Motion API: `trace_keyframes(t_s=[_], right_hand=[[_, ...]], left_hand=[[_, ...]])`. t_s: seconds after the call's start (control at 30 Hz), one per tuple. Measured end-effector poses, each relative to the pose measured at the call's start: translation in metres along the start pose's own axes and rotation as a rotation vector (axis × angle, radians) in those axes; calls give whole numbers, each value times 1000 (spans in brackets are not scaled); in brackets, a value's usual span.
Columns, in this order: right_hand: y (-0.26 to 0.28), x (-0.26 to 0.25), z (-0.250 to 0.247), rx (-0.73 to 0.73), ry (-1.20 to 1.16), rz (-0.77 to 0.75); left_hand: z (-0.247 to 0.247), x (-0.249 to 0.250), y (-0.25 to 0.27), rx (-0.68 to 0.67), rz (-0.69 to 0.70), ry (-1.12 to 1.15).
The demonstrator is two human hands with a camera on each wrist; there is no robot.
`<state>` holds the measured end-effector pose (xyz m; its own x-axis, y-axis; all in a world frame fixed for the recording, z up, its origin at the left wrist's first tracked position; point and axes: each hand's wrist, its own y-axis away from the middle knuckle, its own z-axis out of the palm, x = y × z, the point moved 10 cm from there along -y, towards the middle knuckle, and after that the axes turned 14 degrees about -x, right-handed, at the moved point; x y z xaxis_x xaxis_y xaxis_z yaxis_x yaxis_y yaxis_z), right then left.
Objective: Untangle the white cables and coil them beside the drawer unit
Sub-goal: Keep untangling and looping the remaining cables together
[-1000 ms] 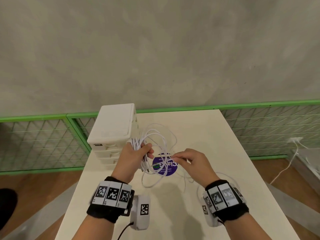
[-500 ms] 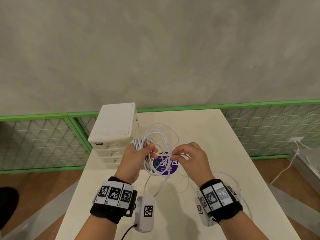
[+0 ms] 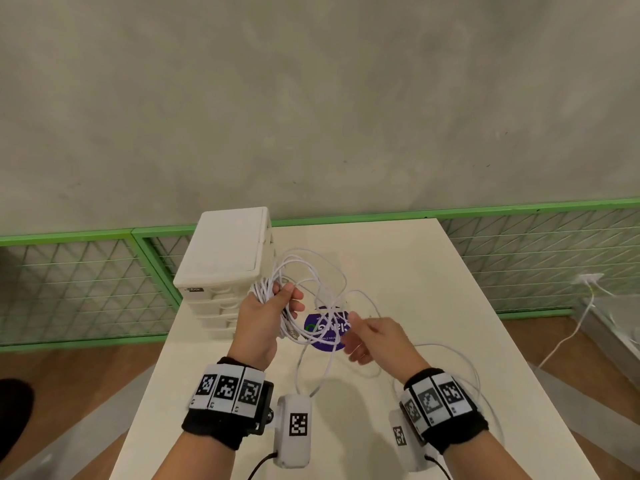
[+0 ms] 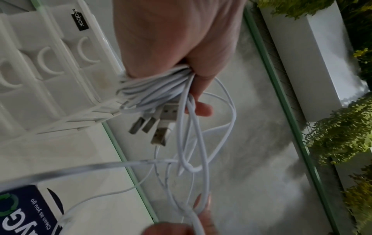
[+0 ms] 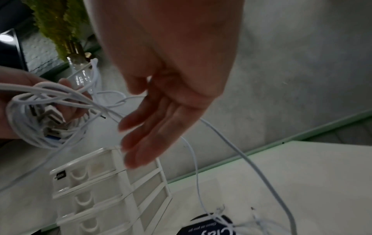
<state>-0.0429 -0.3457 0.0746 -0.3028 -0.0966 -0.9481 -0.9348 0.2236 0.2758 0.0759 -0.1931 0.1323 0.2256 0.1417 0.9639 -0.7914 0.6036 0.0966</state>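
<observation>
My left hand (image 3: 273,306) grips a bundle of white cables (image 3: 266,289) in the air, right beside the white drawer unit (image 3: 225,247). In the left wrist view the bunched cables (image 4: 153,89) cross my palm and several USB plugs (image 4: 159,124) hang below my fingers. Tangled loops trail down to the table (image 3: 415,271). My right hand (image 3: 370,336) hovers to the right of the bundle, blurred. In the right wrist view its fingers (image 5: 145,136) are straight and spread, and one cable strand (image 5: 231,143) runs behind them toward the table.
A round purple sticker (image 3: 325,329) lies on the table under the loops. A long slack cable loop (image 3: 467,358) lies by the table's right edge. A green mesh fence (image 3: 69,233) and a grey wall stand behind the table. Another white cord (image 3: 585,306) hangs at the far right.
My right hand pinched a strand close to the left hand; it has drawn back to the right and its fingers have straightened. The left hand keeps its grip on the bundle.
</observation>
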Motion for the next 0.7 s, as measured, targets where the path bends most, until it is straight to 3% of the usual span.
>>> trace_keyframes(t_s=[0.1,0.3,0.43,0.6,0.7], right_hand=[[-4,-2,27,-162,-103,-32],[-4,-4,8,-35,-252,-72],[-4,-7,10,-37,-258,-97],[-6,-14,27,-285,-469,-159],[-2,-22,41,-390,-375,-185]], left_hand=[[3,-2,-1,-19,6,0],[-9,4,1,14,30,-62],[-9,3,1,16,14,-99],[-9,-8,-1,6,-42,-88],[-7,-14,-1,-3,-68,-97]])
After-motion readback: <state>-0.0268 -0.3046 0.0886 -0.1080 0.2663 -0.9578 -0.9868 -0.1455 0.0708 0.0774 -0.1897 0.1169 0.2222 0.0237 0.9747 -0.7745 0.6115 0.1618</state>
